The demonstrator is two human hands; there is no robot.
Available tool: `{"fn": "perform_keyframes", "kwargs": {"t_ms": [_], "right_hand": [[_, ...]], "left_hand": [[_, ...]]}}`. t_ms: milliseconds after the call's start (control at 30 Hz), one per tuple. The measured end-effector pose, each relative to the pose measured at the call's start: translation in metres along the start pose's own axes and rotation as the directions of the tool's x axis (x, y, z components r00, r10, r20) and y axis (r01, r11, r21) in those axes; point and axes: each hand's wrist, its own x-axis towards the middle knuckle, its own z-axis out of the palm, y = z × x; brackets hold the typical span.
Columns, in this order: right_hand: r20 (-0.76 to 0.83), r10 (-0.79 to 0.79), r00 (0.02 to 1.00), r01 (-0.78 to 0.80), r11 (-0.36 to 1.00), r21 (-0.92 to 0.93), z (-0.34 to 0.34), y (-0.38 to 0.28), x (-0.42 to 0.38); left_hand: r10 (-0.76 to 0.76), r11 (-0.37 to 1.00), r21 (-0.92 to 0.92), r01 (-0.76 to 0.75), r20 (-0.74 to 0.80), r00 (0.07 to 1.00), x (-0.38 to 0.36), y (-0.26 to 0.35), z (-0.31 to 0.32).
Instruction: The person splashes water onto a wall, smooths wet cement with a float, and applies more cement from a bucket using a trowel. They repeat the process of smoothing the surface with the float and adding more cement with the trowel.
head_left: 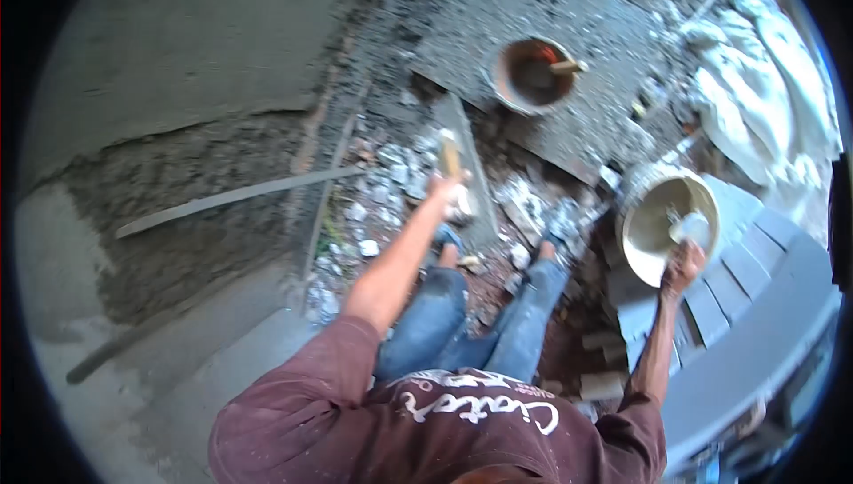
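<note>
My left hand [451,189] is closed around a blurred tool with a pale wooden handle [450,157]; its working end cannot be made out. Beneath that hand lies a narrow grey board [473,164] among the rubble. Over on the right, my right hand [682,267] grips a whitish plastic scoop or cup [692,230], tilted inside a cream-coloured bucket [647,233]. Some liquid seems to be in the bucket, near the scoop. The fingers of both hands are partly blurred.
Another bucket [508,88] with a wooden handle [569,67] sticking out stands on a mortar-covered sheet [604,35]. White sacks [746,84] lie at the far right, above stacked grey slabs [755,253]. A long strip [235,192] leans by the part-plastered wall [204,31].
</note>
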Motion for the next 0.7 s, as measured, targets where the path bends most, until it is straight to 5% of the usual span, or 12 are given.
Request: {"fn": "perform_keyframes", "kwargs": {"t_ms": [33,100,200,233,300,400,467,667,700], "right_hand": [[-0.018,-0.058,0.998,0.058,0.998,-0.016,-0.025,-0.042,0.025],[0.019,-0.154,0.988,0.154,0.988,0.021,-0.058,-0.115,0.059],[0.125,-0.344,0.930,0.320,0.930,0.183,-0.067,-0.209,0.104],[0.198,-0.428,0.882,0.377,0.892,0.250,-0.068,-0.244,0.122],[0.310,-0.581,0.752,0.456,0.799,0.391,-0.059,-0.316,0.151],[0.419,-0.737,0.530,0.566,0.675,0.473,-0.028,-0.416,0.185],[0.472,-0.790,0.390,0.663,0.597,0.452,-0.021,-0.477,0.204],[0.392,-0.838,0.379,0.688,0.539,0.487,0.011,-0.524,0.207],[0.317,-0.826,0.467,0.635,0.562,0.530,0.012,-0.521,0.201]], "left_hand": [[0.026,0.990,-0.138,-0.020,0.042,0.999,-0.015,0.024,-0.003],[-0.081,0.986,-0.146,0.084,0.030,0.996,-0.001,0.041,-0.016],[-0.034,0.999,-0.036,0.034,0.008,0.999,0.025,0.065,-0.034],[-0.031,0.997,-0.070,0.032,0.016,0.999,0.025,0.084,-0.038],[0.045,0.970,0.242,-0.034,-0.038,0.998,0.025,0.121,-0.045],[0.189,0.955,0.251,-0.157,-0.111,0.976,0.129,0.114,-0.027],[0.225,0.944,0.276,-0.182,-0.135,0.965,0.082,0.178,-0.038],[0.403,0.910,0.184,-0.371,-0.194,0.894,0.069,0.205,-0.065],[0.391,0.914,0.172,-0.368,-0.129,0.911,0.068,0.208,-0.072]]}}
